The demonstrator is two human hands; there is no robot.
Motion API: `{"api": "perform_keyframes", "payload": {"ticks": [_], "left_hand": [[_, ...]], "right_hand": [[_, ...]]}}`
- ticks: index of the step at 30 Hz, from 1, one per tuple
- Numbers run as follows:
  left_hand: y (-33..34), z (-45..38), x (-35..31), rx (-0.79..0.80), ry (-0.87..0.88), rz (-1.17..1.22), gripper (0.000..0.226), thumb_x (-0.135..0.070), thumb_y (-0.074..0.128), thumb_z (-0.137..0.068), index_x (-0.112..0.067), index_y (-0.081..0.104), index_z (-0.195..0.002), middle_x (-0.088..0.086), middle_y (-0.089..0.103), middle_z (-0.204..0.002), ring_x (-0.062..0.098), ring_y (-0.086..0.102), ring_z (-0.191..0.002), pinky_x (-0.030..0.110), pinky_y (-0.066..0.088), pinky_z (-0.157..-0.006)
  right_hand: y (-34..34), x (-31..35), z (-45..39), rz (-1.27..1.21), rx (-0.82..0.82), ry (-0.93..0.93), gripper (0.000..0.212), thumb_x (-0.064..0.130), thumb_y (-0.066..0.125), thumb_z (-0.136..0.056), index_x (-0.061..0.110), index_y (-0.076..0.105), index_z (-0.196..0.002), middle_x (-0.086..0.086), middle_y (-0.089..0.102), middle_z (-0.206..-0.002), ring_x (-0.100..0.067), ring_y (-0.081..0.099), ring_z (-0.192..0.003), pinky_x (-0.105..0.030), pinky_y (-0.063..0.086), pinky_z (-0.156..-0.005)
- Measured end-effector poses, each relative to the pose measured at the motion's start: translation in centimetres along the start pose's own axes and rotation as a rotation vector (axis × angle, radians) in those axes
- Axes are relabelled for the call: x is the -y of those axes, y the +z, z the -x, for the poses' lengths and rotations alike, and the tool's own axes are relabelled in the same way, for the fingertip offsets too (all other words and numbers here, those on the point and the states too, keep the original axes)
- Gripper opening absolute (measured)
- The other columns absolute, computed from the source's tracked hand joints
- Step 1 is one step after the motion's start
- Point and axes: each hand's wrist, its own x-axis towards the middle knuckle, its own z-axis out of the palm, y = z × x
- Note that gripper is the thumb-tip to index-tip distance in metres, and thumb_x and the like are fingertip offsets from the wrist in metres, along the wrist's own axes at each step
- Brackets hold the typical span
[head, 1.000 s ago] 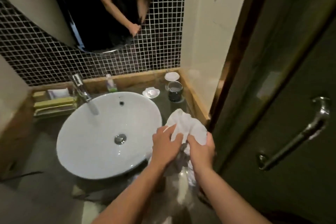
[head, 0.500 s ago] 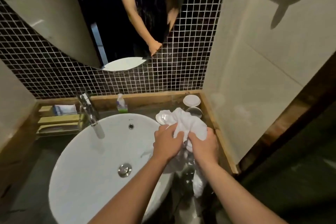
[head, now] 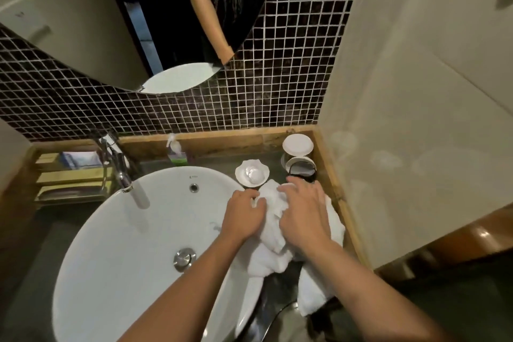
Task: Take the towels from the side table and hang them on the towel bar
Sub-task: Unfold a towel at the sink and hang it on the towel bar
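A crumpled white towel point(head: 270, 247) lies bunched on the counter to the right of the basin, one end hanging down over the front edge. My left hand point(head: 243, 212) grips its left side, at the basin's rim. My right hand point(head: 304, 215) presses on its top with the fingers spread and curled into the cloth. A curved metal bar point(head: 266, 319) shows below the counter's front edge, partly hidden by the hanging towel. No side table is in view.
A round white basin point(head: 125, 253) with a chrome tap point(head: 119, 166) fills the left. Behind the towel stand a white soap dish point(head: 252, 173), a dark cup point(head: 301, 171) and a white lid point(head: 297, 145). A beige wall point(head: 416, 119) closes the right side.
The view has swung left, from the door with its handle to the counter and wall. Both hands moved forward with the towel and lowered it onto the counter; my right hand now lies over it.
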Motion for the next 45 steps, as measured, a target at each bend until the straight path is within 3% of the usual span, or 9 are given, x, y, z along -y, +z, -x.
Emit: {"api": "perform_keyframes", "payload": {"ticks": [6, 11, 16, 19, 24, 27, 36, 40, 45], "left_hand": [[-2.5, 1.0, 2.2, 0.123, -0.002, -0.009, 0.031, -0.008, 0.049, -0.091, -0.016, 0.064, -0.118, 0.003, 0.067, -0.118, 0.02, 0.06, -0.106, 0.028, 0.044, -0.09], [-3.6, 1.4, 3.9, 0.366, -0.016, -0.399, 0.051, -0.017, 0.059, -0.086, -0.019, 0.05, -0.136, 0.001, 0.06, -0.134, 0.027, 0.056, -0.122, 0.037, 0.043, -0.102], [-5.5, 1.4, 4.3, 0.149, -0.014, -0.289, 0.01, -0.021, 0.055, -0.085, -0.022, 0.065, -0.087, -0.001, 0.072, -0.096, 0.024, 0.064, -0.091, 0.036, 0.053, -0.081], [-7.5, 1.2, 1.8, 0.076, 0.072, -0.102, 0.013, -0.02, 0.059, -0.082, -0.016, 0.072, -0.082, 0.001, 0.073, -0.086, 0.022, 0.065, -0.085, 0.041, 0.055, -0.081], [-12.8, 1.3, -4.6, -0.07, 0.249, -0.119, 0.009, -0.029, 0.064, -0.082, -0.031, 0.07, -0.076, -0.005, 0.062, -0.084, 0.016, 0.059, -0.085, 0.035, 0.051, -0.078], [-16.4, 1.5, -7.4, -0.123, 0.289, -0.121, 0.018, -0.031, 0.062, -0.079, -0.035, 0.06, -0.062, -0.009, 0.06, -0.078, 0.015, 0.06, -0.083, 0.035, 0.051, -0.077], [-24.4, 3.6, -10.9, -0.315, 0.196, -0.336, 0.012, -0.03, 0.06, -0.087, -0.028, 0.056, -0.076, -0.009, 0.062, -0.082, 0.02, 0.061, -0.094, 0.032, 0.029, -0.079], [-27.3, 4.7, -14.2, -0.413, 0.306, -0.086, 0.032, -0.018, 0.065, -0.087, -0.025, 0.053, -0.058, -0.007, 0.055, -0.062, 0.015, 0.054, -0.069, 0.03, 0.035, -0.059], [-30.8, 6.3, -19.6, -0.44, 0.445, 0.001, 0.018, -0.031, 0.06, -0.074, -0.015, 0.069, -0.071, 0.001, 0.068, -0.074, 0.018, 0.062, -0.074, 0.041, 0.049, -0.067]], "right_hand": [[1.5, 2.5, -0.2, 0.146, 0.262, -0.239, 0.053, 0.056, 0.046, -0.084, 0.031, 0.056, -0.129, 0.004, 0.059, -0.124, -0.019, 0.048, -0.123, -0.047, 0.009, -0.122], [1.9, 4.6, -1.4, 0.397, 0.265, -0.32, 0.032, 0.027, 0.056, -0.091, 0.023, 0.058, -0.123, -0.006, 0.06, -0.119, -0.029, 0.054, -0.112, -0.043, 0.034, -0.099], [1.1, 5.2, -2.2, 0.329, 0.242, -0.262, 0.036, 0.032, 0.054, -0.089, 0.022, 0.06, -0.123, -0.004, 0.062, -0.12, -0.027, 0.054, -0.111, -0.041, 0.038, -0.096], [-0.2, 6.7, -2.8, 0.143, 0.274, -0.228, 0.058, 0.046, 0.054, -0.082, 0.028, 0.052, -0.138, -0.001, 0.059, -0.13, -0.027, 0.052, -0.12, -0.042, 0.038, -0.104], [-4.4, 10.9, -5.0, -0.133, 0.264, -0.125, 0.026, 0.016, 0.055, -0.078, 0.026, 0.051, -0.101, -0.007, 0.069, -0.106, -0.034, 0.062, -0.099, -0.035, 0.041, -0.074], [-7.7, 12.7, -6.5, -0.199, 0.19, -0.134, 0.031, 0.019, 0.052, -0.074, 0.024, 0.059, -0.105, -0.007, 0.071, -0.104, -0.035, 0.064, -0.097, -0.038, 0.048, -0.074], [-17.5, 16.2, -8.7, -0.461, -0.029, -0.149, 0.011, 0.02, 0.053, -0.09, 0.021, 0.063, -0.086, 0.0, 0.066, -0.086, -0.022, 0.061, -0.08, -0.036, 0.048, -0.068], [-20.6, 18.3, -8.8, -0.511, 0.026, -0.245, 0.015, 0.022, 0.065, -0.086, 0.021, 0.065, -0.101, 0.004, 0.062, -0.087, -0.014, 0.057, -0.077, -0.023, 0.042, -0.06], [-23.0, 22.3, -9.0, -0.49, -0.06, -0.383, 0.009, 0.013, 0.058, -0.087, 0.014, 0.065, -0.092, 0.002, 0.065, -0.083, -0.016, 0.058, -0.076, -0.028, 0.044, -0.062]]}}
